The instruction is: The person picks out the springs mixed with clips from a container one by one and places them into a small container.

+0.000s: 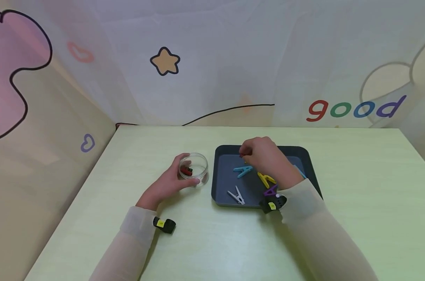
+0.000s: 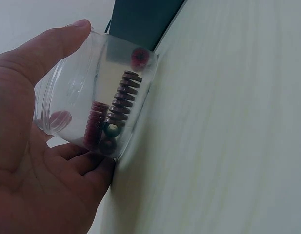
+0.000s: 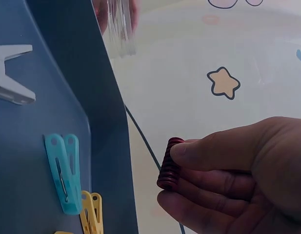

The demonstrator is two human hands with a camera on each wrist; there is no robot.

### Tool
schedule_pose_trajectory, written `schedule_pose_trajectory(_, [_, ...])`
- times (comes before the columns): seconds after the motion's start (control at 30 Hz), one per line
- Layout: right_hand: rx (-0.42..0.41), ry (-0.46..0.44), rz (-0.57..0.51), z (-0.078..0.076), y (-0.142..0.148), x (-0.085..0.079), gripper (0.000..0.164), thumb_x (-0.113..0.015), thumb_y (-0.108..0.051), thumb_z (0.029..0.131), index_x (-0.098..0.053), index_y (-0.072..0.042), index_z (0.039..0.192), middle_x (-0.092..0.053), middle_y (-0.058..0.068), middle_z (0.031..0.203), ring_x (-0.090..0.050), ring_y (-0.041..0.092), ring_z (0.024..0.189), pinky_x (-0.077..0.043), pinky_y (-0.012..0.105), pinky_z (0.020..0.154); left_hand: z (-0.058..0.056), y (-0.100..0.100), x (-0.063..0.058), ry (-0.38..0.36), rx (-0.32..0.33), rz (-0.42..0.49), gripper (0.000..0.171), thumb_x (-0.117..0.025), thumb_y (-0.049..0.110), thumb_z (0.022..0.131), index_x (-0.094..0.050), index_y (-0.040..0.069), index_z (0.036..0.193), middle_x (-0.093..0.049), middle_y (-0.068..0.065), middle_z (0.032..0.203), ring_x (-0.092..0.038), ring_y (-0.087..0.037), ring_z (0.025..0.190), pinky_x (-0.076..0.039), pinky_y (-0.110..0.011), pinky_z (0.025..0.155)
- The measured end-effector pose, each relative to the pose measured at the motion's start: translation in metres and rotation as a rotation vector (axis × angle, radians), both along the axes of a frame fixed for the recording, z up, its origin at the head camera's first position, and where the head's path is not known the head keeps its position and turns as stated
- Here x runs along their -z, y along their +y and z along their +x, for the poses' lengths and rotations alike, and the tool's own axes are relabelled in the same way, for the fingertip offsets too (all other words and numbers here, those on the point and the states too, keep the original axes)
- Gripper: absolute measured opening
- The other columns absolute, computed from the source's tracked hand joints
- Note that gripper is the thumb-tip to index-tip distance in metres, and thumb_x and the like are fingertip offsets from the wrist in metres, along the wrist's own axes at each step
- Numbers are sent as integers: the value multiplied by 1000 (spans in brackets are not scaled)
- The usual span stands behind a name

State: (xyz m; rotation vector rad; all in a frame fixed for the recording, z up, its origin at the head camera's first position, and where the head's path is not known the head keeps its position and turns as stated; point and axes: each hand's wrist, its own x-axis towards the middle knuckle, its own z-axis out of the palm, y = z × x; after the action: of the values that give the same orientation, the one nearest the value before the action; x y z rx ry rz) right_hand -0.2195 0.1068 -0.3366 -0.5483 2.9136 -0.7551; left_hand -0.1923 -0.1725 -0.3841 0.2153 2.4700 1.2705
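Observation:
My left hand [image 1: 163, 185] holds a clear round jar [image 1: 202, 166] on the table, thumb on one side and fingers on the other. Inside the jar lie several ribbed pieces [image 2: 122, 100], dark red and brownish, seen through its wall in the left wrist view. Over the far part of a dark grey-blue tray [image 1: 223, 191], my right hand [image 1: 265, 156] pinches a dark red ribbed cylinder [image 3: 170, 165] between thumb and fingers. On the tray, clothespins lie about below this hand: light blue [image 1: 243, 170], yellow [image 1: 264, 179], purple [image 1: 270, 191] and white [image 1: 238, 197].
The tray stands on a pale table [image 1: 205, 238], just right of the jar. Another blue clothespin [image 1: 299, 171] is partly hidden behind the right forearm. A printed cloth backdrop [image 1: 212, 70] rises behind the table and at its left. Each wrist carries a small black camera [image 1: 165, 225].

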Motion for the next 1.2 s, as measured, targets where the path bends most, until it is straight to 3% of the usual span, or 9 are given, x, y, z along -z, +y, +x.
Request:
schedule_pose_trajectory(0.97, [-3,9,-11,6,-16,-3,14,-60,-15,86,-67,-11,98,-68,2,92,-61,17,84,-51,34,76,0,-3,3,-5,7,-5,85,-69,41,77,-14,28,140,-34,-5,145,-44,-21,117,-42,-35,87])
schedule_pose_trajectory(1.2, [-22,58,-29,6,-21,0,13,-61,-16,85,-67,-12,97,-68,1,90,-61,15,82,-50,33,76,-1,-4,3,4,8,9,86,-69,42,77,-14,28,141,-33,-5,145,-45,-21,116,-42,-37,90])
